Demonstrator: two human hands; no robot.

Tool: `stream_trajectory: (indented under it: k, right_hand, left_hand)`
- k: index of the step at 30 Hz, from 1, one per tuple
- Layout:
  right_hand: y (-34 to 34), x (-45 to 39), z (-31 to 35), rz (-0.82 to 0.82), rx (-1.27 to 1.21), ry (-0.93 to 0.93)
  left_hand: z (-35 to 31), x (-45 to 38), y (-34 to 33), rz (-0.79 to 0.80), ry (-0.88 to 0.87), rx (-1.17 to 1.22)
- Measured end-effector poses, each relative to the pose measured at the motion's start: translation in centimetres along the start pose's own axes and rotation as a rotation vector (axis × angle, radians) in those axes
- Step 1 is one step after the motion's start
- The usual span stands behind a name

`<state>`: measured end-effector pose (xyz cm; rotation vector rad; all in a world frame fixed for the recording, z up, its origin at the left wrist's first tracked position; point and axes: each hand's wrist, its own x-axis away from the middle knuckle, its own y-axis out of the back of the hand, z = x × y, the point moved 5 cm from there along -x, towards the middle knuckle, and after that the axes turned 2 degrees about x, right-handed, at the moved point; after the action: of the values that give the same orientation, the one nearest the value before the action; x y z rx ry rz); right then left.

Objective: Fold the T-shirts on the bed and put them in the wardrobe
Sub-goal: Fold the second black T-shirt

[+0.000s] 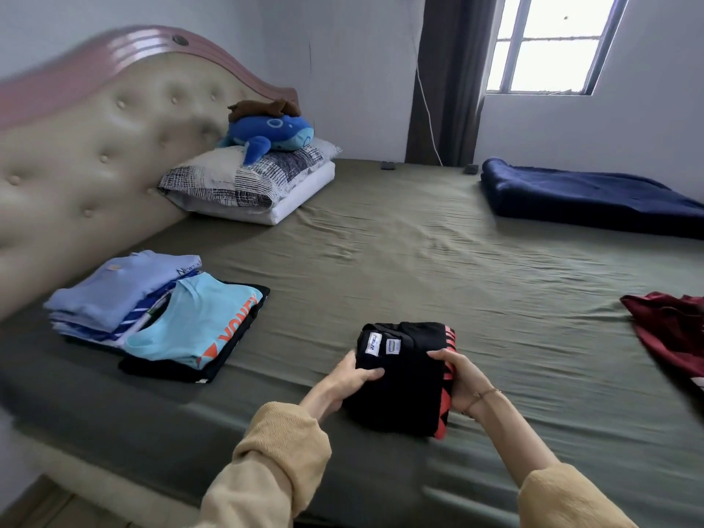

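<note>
A folded black T-shirt with red print along its right side and white labels on top lies near the front edge of the bed. My left hand grips its left edge, thumb on top. My right hand grips its right edge the same way. To the left lies a stack of folded T-shirts, a light blue one with orange lettering on top and a lilac one behind it. A dark red garment lies unfolded at the bed's right edge.
The bed has an olive sheet and a padded beige headboard on the left. Pillows with a blue plush whale sit at the head. A folded navy blanket lies at the far right, below a window.
</note>
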<state>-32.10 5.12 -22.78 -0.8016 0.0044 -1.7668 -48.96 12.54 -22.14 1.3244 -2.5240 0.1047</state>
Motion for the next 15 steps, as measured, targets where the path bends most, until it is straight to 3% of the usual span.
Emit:
stream_trajectory:
  k: [7,11,15]
  right_hand:
    - [-8.8,-2.7,-1.5,0.092,-0.097,0.017]
    - [-15.7,-4.8,-2.2,0.143,-0.127,0.017]
    - [-22.9,-7.1,-2.4,0.205,-0.172,0.010]
  left_hand:
    - [-1.0,2.8,9.9,-0.042,0.078,0.175]
    - [-1.1,4.5,17.1,-0.069,0.064,0.146]
    - [-2.1,5.6,24.4,-0.276,0.016,0.228]
